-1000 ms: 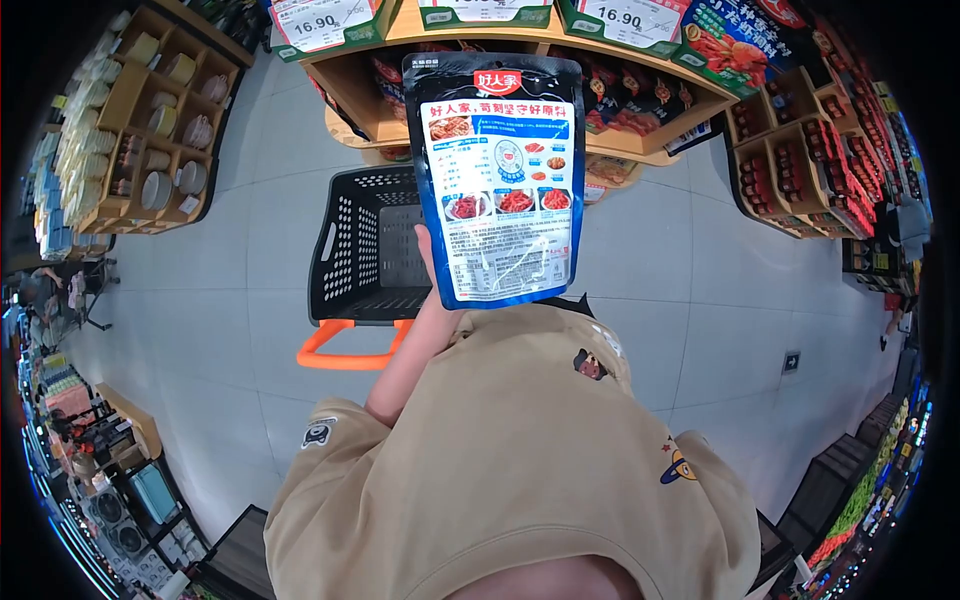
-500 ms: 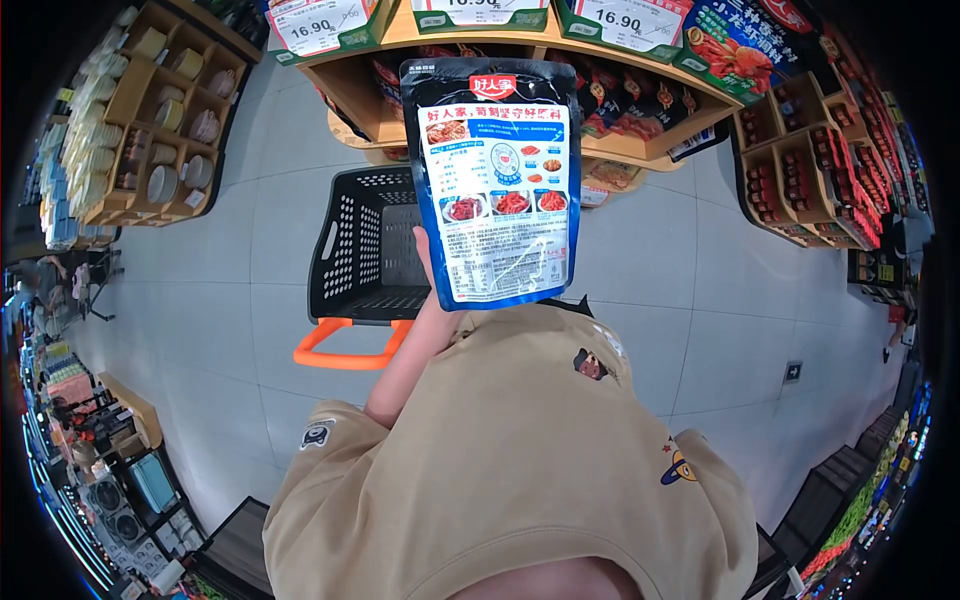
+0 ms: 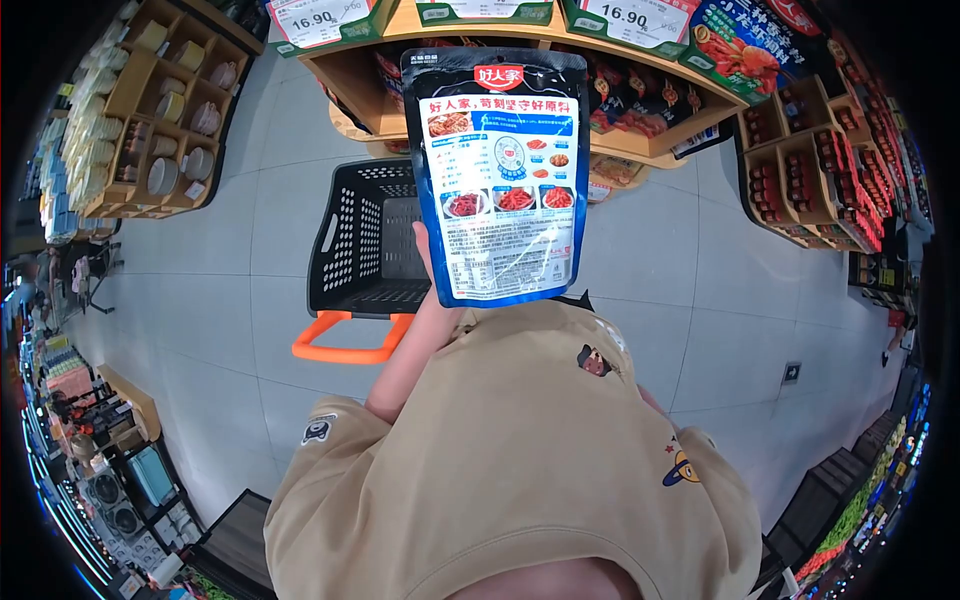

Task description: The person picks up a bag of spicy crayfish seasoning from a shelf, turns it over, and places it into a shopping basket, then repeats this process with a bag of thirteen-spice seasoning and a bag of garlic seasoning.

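An upright seasoning pouch [image 3: 505,180], black at the top with blue edges, faces me at chest height with its printed back side showing. My left hand [image 3: 424,250] grips it low on its left edge. Only the thumb side shows, and the pouch covers the other fingers. My right hand is out of sight, with just a sliver of forearm beside the beige shirt. Behind and left of the pouch is a black shopping basket [image 3: 345,240] with an orange handle [image 3: 350,350].
Ahead stands a wooden display shelf [image 3: 660,80] with dark packets and price signs [image 3: 635,22]. Shelves of bowls [image 3: 165,180] rise at left, and shelves of red-packaged goods [image 3: 790,190] at right. Grey floor tiles [image 3: 640,260] lie between them.
The pouch has shifted slightly right and up and tilted a little. A sliver of right forearm has come into view beside the shirt. My left hand keeps its grip.
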`<state>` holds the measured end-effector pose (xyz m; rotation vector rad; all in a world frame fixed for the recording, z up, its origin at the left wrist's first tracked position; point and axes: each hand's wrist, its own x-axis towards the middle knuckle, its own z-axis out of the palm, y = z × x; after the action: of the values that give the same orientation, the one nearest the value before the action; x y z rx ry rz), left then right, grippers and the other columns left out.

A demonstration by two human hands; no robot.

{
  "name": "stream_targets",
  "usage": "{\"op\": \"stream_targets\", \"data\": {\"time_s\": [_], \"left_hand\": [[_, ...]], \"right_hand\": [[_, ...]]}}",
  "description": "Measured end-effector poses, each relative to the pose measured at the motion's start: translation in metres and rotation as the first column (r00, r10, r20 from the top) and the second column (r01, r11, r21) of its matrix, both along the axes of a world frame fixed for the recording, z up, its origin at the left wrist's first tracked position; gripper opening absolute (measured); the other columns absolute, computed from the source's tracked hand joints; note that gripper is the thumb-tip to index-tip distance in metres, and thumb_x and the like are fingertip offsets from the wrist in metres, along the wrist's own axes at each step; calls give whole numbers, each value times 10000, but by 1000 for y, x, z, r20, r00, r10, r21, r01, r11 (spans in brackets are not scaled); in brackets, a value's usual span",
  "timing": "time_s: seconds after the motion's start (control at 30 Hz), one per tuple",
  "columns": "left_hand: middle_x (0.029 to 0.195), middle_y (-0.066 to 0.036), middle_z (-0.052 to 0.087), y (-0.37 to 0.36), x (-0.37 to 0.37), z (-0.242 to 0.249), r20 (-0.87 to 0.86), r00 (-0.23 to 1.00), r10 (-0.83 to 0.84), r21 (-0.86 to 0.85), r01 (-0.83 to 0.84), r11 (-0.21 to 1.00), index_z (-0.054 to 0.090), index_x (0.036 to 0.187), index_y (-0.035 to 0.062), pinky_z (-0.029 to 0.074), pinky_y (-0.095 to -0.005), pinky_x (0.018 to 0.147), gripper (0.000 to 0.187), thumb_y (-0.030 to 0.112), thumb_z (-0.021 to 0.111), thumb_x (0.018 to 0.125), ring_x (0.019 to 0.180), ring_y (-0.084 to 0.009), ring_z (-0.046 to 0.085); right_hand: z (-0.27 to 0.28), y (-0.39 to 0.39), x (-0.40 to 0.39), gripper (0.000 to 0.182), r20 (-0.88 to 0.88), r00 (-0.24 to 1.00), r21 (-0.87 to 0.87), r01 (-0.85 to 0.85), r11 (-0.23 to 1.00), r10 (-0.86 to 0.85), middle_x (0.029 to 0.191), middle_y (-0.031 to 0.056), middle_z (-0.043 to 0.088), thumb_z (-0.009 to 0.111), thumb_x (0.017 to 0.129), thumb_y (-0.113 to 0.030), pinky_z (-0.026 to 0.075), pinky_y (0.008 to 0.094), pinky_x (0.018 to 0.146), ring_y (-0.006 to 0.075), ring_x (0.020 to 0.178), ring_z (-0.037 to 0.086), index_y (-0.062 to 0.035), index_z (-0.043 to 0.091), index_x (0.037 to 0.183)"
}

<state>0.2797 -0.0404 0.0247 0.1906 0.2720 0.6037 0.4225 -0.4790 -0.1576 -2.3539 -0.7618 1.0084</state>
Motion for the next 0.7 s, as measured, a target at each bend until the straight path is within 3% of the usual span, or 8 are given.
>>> {"op": "stream_targets", "data": {"time_s": [0.03,0.07,0.17,0.27,0.43,0.63,0.67,0.7], "left_hand": [[1315,-126,307,-1,0,1,-22,1000,5,9,-5,1000,233,1319,77,330,-443,924,838,678,343,744,1150,-302,367],[1315,-126,307,-2,-1,2,-23,1000,3,7,-3,1000,233,1319,77,330,-443,924,838,678,343,744,1150,-302,367],[1300,-126,330,-5,-4,2,-58,998,-16,-24,15,1000,250,1310,66,338,-435,916,838,679,337,746,1138,-296,379],[1281,-123,355,-7,-6,-6,-18,999,-35,-24,34,999,269,1300,60,350,-428,903,835,681,335,746,1115,-290,401],[1267,-121,371,-15,-11,7,-59,998,-14,-22,12,1000,280,1296,61,361,-423,892,829,681,331,748,1095,-284,420],[1262,-122,377,-25,-13,66,-393,911,129,125,-86,988,285,1294,60,364,-423,888,827,680,329,749,1089,-282,425],[1261,-122,378,-27,-13,68,-360,923,134,110,-101,989,286,1294,60,365,-423,887,827,680,329,749,1088,-282,426],[1264,-124,375,-18,-13,60,505,863,14,-134,63,989,288,1293,59,365,-423,887,830,682,329,747,1091,-283,423]], "right_hand": [[16,12,2,259,102,991,160,-100,982,84,804,197,611,517,737,-207,453,378,681,311,762,596,3,620,848],[5,36,37,263,23,999,-322,-25,946,35,831,211,598,467,769,-203,440,392,726,365,822,562,-11,614,871],[34,98,87,274,97,990,-5,104,995,-103,743,102,608,409,827,-193,448,294,629,162,667,564,-19,569,967],[129,192,79,290,-106,992,357,104,928,-70,891,69,583,395,875,-234,426,278,732,141,811,535,-30,542,1019],[242,278,28,413,-661,741,553,373,745,120,1121,69,494,295,914,-341,364,326,870,166,1034,458,-42,419,1172],[270,305,-2,512,-792,593,507,509,695,144,1263,96,392,249,911,-408,300,351,956,193,1149,386,-42,308,1264],[274,307,-4,508,-797,589,499,517,695,134,1268,98,386,255,912,-397,294,345,963,193,1152,382,-40,295,1272],[275,308,-6,508,-797,588,497,515,698,134,1268,98,386,255,912,-397,294,345,963,193,1152,382,-40,295,1272]]}}
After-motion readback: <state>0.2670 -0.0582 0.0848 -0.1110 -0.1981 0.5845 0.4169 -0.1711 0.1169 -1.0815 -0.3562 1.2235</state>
